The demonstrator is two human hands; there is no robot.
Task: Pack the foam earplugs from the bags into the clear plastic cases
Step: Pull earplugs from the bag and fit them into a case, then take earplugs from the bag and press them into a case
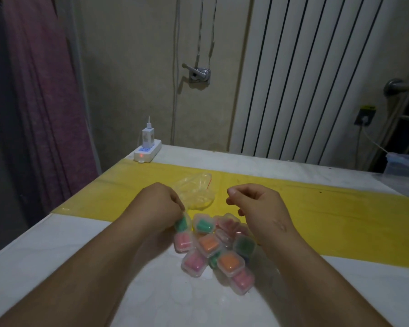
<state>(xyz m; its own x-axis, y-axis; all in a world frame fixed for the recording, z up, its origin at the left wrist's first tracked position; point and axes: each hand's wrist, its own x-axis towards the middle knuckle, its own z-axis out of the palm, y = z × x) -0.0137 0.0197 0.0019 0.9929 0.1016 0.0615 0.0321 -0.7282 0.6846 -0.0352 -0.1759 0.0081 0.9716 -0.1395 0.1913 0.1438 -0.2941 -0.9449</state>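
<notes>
Big white table w/ a wide yellow sheet laid across it, and a white ribbed radiator on the wall behind. A purple curtain hangs at the far left.

Both bare forearms reach in over the table. The left hand has its fingers curled down and pinches a green-filled case by its top edge; that case is tilted and touches the pile. The right hand hovers above the table w/ fingers curled in, thumb tip near forefinger tip, nothing visible between them.

Between the wrists sits the pile of cases, where the sheet's near edge meets bare table. The cases are small, square and clear, w/ rounded corners and lids down. The foam plugs show through as blurry colour: pink, orange, green. They're heaped at all angles, some overlapping.

Just beyond the hands, on the sheet, lies a crumpled clear bag w/ a red strip at its mouth. At the table's far corner is a white power strip w/ a red light, a white charger plugged in.
</notes>
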